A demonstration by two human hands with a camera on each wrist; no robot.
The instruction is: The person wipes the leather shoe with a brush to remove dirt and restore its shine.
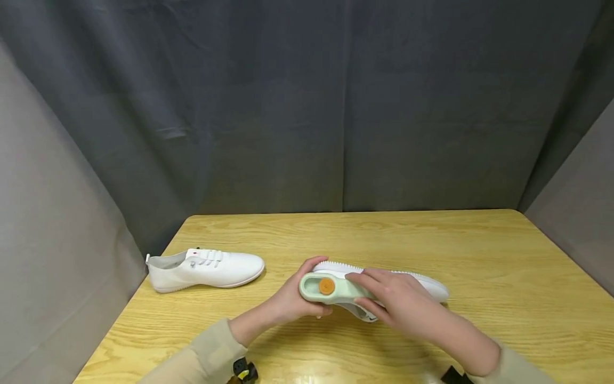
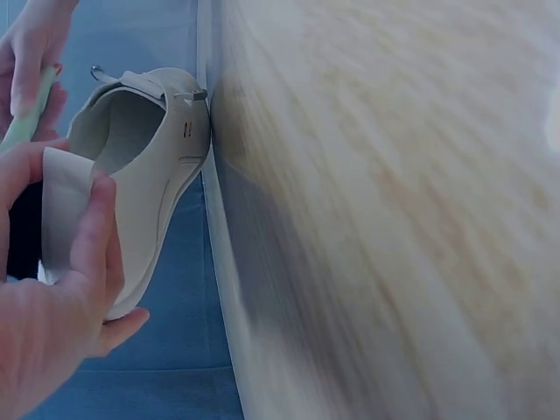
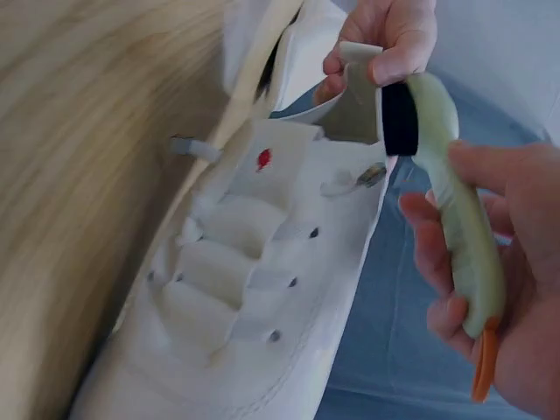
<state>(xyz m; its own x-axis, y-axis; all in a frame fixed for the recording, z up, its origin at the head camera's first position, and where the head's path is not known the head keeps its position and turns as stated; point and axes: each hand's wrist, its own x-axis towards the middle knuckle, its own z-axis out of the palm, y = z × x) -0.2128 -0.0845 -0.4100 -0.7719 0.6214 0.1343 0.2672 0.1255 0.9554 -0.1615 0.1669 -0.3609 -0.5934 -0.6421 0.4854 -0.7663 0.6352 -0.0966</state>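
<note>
The held white shoe point(image 3: 249, 284) is over the near middle part of the desk point(image 1: 508, 256), tipped onto its side. Its long axis runs left to right, heel to the left and toe to the right, the toe a little nearer than the heel. The sole faces the far side and the opening faces the near side; whether the shoe touches the desk I cannot tell. The left hand point(image 1: 293, 300) pinches its heel, thumb on the near side and fingers on the far side.

The right hand point(image 1: 405, 301) has its fingers wrapped round a pale green brush point(image 1: 346, 289). The brush's long axis also runs roughly left to right, its head to the left by the left hand, its handle to the right. An orange disc point(image 1: 327, 286) sits in a recess in the head. In the right wrist view the black bristles point(image 3: 402, 119) are right by the shoe's heel, and an orange loop point(image 3: 485, 367) hangs from the handle's end.

At the left of the desk another white shoe point(image 1: 206, 271) stands upright, toe to the right, opening up. A dark grey curtain point(image 1: 288, 106) hangs beyond the far edge.
</note>
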